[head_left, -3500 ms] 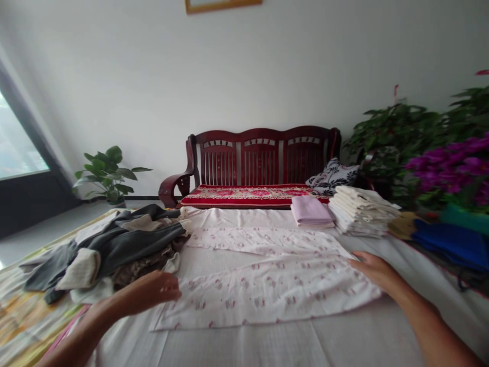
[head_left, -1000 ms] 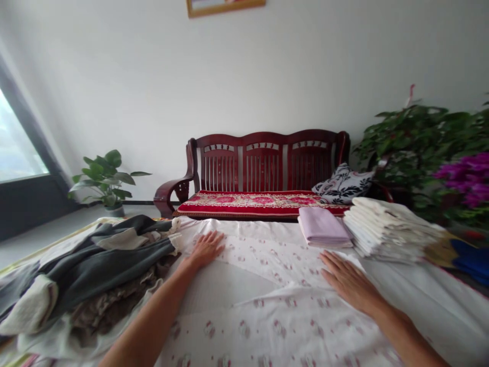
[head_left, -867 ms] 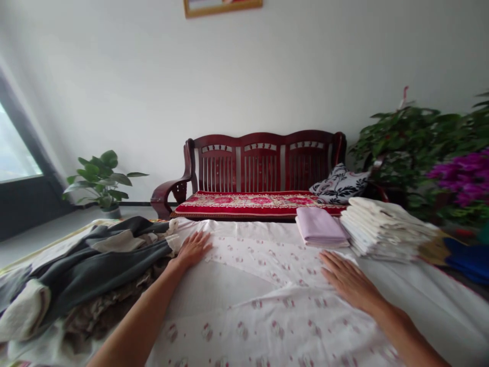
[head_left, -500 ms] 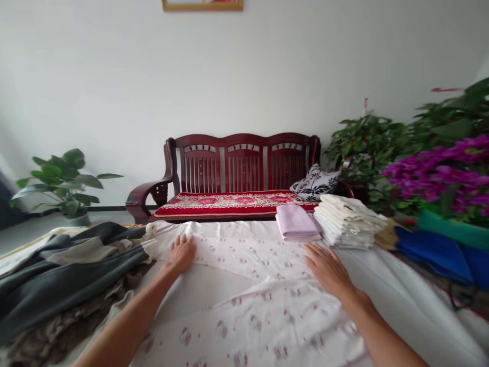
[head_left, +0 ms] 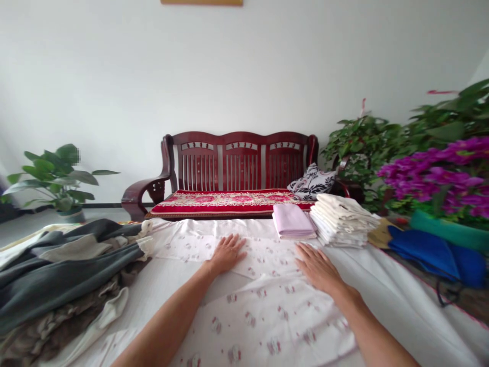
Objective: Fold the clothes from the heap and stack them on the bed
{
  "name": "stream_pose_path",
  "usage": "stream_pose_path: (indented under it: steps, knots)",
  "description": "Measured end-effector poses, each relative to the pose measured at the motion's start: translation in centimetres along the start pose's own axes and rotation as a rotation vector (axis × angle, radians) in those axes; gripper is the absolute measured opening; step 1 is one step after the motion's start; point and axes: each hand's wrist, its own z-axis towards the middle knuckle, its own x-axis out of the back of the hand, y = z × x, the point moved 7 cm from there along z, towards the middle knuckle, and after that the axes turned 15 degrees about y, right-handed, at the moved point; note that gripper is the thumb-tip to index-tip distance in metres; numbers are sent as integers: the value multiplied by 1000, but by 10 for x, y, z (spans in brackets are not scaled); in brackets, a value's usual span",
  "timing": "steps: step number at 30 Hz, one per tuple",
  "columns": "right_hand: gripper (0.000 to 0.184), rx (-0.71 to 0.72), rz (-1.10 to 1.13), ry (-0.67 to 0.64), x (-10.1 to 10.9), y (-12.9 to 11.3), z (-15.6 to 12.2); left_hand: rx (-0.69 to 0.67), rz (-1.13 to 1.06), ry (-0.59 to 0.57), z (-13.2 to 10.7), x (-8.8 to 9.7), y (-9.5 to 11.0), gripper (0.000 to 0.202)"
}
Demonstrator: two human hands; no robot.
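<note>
A white cloth with a small printed pattern (head_left: 248, 318) lies spread in front of me, with one part running as a strip along the far side. My left hand (head_left: 228, 252) rests flat on that far strip, fingers stretched out and apart. Lying on the right part of the same cloth, my right hand (head_left: 316, 265) also has its fingers extended. Neither hand grips anything. Just beyond my right hand sit a folded lilac cloth (head_left: 293, 221) and a stack of folded cream and white cloths (head_left: 342, 219). Beneath everything is a plain white sheet (head_left: 397, 290).
A heap of dark grey and brown garments (head_left: 72, 275) lies on the left. Blue fabric (head_left: 424, 252) lies at right, near purple flowers (head_left: 443, 173). Behind stands a wooden bench (head_left: 240, 158) with a red cover and a patterned cushion (head_left: 314, 182). A potted plant (head_left: 64, 178) stands far left.
My left hand has moved right along the far strip, from the cloth's left end toward the middle. My right hand stays on the right part of the cloth. The view has shifted slightly.
</note>
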Motion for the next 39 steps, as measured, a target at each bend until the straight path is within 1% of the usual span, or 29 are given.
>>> stream_pose_path:
  steps: [4,7,9,11,12,14,16,17,18,20,21,22,23,24,25,27,29,34,36,39]
  knots:
    - [53,-13,-7,-13,1,-1,1,124,86,-16,-16,15,-45,57]
    - [51,-30,-2,-33,7,-5,3,252,130,-38,-36,31,-72,56]
    - [50,-45,8,-31,13,-7,5,339,130,-43,-52,44,-82,54]
    - [48,-61,21,-25,19,-7,8,400,128,-31,-66,58,-81,53]
    - [47,-75,22,-25,22,-7,9,410,128,-17,-73,65,-76,53]
    - [46,-112,9,-22,28,-8,11,388,117,17,-86,76,-54,54]
    - [47,-120,0,0,38,-18,11,323,86,47,-99,83,-20,56]
    - [48,-105,11,16,44,-28,11,284,66,55,-107,84,-1,56]
    - [49,-81,33,33,50,-41,9,233,38,64,-114,84,21,55]
    - [52,-21,103,57,62,-75,3,89,-70,101,-129,83,65,55]
    - [54,2,138,63,67,-94,-1,41,-112,93,-137,80,83,56]
    - [56,25,171,64,71,-112,-7,2,-146,79,-145,77,96,57]
    - [58,51,199,59,74,-129,-12,-24,-169,56,-152,74,106,58]
    - [60,73,219,51,76,-143,-18,-39,-181,29,-158,72,111,60]
    - [61,91,233,37,77,-153,-24,-46,-183,4,-164,70,112,62]
    - [63,104,237,9,75,-161,-33,-45,-169,-32,-175,70,102,65]
    - [65,93,220,-11,69,-156,-39,-34,-140,-45,-186,75,84,66]
    - [65,29,160,-12,50,-118,-47,17,-40,-83,-220,94,28,66]
    - [62,24,137,0,45,-103,-50,44,2,-93,-235,102,7,66]
    - [57,16,99,11,40,-81,-54,87,68,-74,-256,113,-21,63]
